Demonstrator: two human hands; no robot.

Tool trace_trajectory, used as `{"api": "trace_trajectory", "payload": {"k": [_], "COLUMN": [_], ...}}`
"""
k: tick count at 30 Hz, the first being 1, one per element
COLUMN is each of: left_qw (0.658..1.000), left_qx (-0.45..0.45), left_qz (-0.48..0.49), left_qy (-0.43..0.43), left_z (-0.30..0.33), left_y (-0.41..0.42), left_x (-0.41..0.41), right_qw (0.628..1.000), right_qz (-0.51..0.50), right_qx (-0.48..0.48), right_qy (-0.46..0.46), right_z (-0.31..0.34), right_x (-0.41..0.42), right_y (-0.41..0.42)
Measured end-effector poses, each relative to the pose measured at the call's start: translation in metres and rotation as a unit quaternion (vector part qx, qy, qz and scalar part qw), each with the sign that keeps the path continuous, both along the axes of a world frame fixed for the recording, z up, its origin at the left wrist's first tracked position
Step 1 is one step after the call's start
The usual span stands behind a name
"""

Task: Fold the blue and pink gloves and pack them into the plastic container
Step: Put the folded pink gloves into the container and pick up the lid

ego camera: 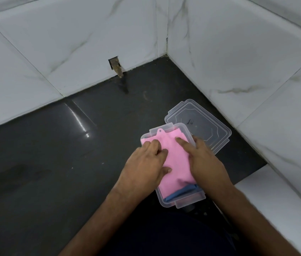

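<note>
A clear plastic container [182, 204] sits on the dark counter near the right wall. The folded pink glove [175, 157] lies on top inside it, its hanging tab at the far rim. Under it a strip of the blue glove [182, 193] shows at the near end. My left hand [144, 167] rests flat on the pink glove's left side, fingers spread. My right hand [201, 161] presses flat on its right side, index finger stretched forward. Neither hand grips anything.
The container's clear lid [201, 124] lies flat just behind it, partly under its far rim. White marble-tiled walls meet in a corner behind and to the right. A small broken hole [115, 65] is in the back wall. A white ledge [268, 196] runs at right.
</note>
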State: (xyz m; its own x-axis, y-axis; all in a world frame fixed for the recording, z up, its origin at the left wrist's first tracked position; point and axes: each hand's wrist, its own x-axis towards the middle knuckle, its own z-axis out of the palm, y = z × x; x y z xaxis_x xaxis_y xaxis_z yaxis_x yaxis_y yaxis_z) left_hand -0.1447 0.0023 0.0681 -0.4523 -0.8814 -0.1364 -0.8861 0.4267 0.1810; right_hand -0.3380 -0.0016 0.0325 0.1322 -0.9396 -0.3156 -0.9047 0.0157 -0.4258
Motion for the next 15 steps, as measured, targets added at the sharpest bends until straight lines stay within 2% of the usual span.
{"api": "trace_trajectory", "payload": {"k": [4,10,15], "left_qw": [0.994,0.995,0.996], "left_qx": [0.040,0.044,0.035], "left_qz": [0.089,0.089,0.060], "left_qy": [0.058,0.022,-0.048], "left_z": [0.000,0.001,-0.007], "left_y": [0.002,0.001,-0.008], "left_x": [0.008,0.005,-0.003], "right_qw": [1.000,0.996,0.997], "right_qz": [-0.003,-0.020,0.010], "right_qx": [0.008,-0.078,-0.081], "right_qy": [0.013,-0.043,0.011], "right_z": [-0.002,0.006,0.008], "right_x": [0.002,-0.003,-0.007], "right_y": [0.000,0.010,0.013]}}
